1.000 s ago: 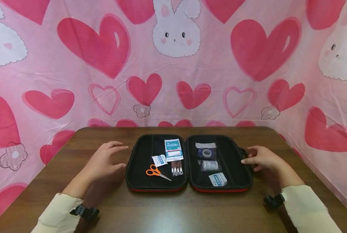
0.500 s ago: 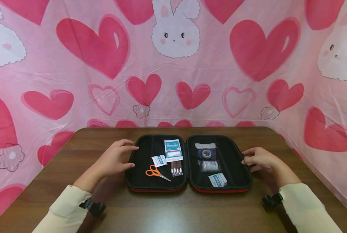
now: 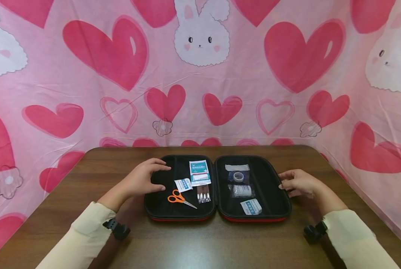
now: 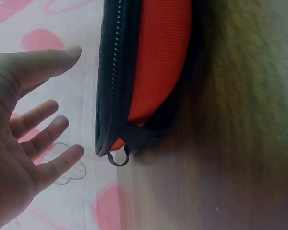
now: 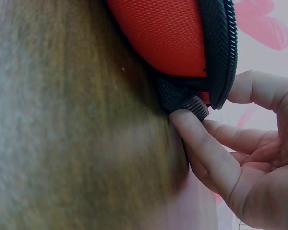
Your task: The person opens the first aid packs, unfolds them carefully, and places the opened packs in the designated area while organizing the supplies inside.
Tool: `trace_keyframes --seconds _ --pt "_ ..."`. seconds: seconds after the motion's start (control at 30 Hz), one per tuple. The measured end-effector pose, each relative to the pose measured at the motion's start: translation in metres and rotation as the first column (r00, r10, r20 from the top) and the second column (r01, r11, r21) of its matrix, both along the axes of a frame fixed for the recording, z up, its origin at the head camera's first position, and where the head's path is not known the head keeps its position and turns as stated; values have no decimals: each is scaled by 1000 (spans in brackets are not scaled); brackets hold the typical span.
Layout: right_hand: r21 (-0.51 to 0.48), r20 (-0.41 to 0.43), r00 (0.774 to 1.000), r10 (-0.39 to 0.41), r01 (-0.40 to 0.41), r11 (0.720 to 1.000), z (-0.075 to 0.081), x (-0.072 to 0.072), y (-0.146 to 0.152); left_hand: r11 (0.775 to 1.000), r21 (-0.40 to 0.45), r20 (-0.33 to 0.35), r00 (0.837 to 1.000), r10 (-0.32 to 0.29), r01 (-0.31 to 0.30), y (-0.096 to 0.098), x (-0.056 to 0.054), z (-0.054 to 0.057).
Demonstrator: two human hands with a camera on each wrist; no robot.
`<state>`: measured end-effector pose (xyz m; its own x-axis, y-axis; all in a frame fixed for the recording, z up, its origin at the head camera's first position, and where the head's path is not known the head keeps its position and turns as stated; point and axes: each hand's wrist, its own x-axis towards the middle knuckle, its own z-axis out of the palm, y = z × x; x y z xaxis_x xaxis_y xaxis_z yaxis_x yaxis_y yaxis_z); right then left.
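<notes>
An unzipped black first-aid case point(image 3: 269, 186) with a red outer shell point(image 4: 161, 52) lies spread flat on the table. My left hand point(image 3: 145, 175) hovers over its left half, fingers apart and holding nothing. At the right edge, my right hand point(image 3: 301, 184) grips the case, thumb on the rim and fingers by the black strap point(image 5: 182, 98). The left half holds orange-handled scissors point(image 3: 176, 197), a small white-blue packet point(image 3: 184, 184), a larger green-white packet point(image 3: 199, 170) and bagged cotton swabs point(image 3: 203, 194). In the right half are a tape roll point(image 3: 235, 177), a wrapped bandage roll point(image 3: 242, 191) and another packet point(image 3: 252, 206).
The brown wooden table point(image 3: 200, 243) runs out in front of the case. Behind it hangs a pink cloth point(image 3: 193, 78) printed with hearts and rabbits. A small loop point(image 4: 119, 160) sticks out at the case's edge in the left wrist view.
My left hand has moved right, from beside the case to over its left half. My right hand has shifted slightly at the right edge. The case and its contents keep their places.
</notes>
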<state>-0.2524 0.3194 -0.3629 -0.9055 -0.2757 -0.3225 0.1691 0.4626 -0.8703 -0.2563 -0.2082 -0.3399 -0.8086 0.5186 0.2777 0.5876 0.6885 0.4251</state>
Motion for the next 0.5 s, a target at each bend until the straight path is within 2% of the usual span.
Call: trace_keyframes --seconds 0.23,0.4,0.5 --pt "-20 14 1000 5 -5 1000 2 0 -1 998 46 87 995 -44 40 10 -12 4" --pt "-18 15 1000 1 -1 1000 1 0 -1 994 92 156 984 -81 67 15 -20 6" --pt "-22 18 1000 -4 4 1000 1 0 -1 991 116 213 972 -96 72 17 -24 6"
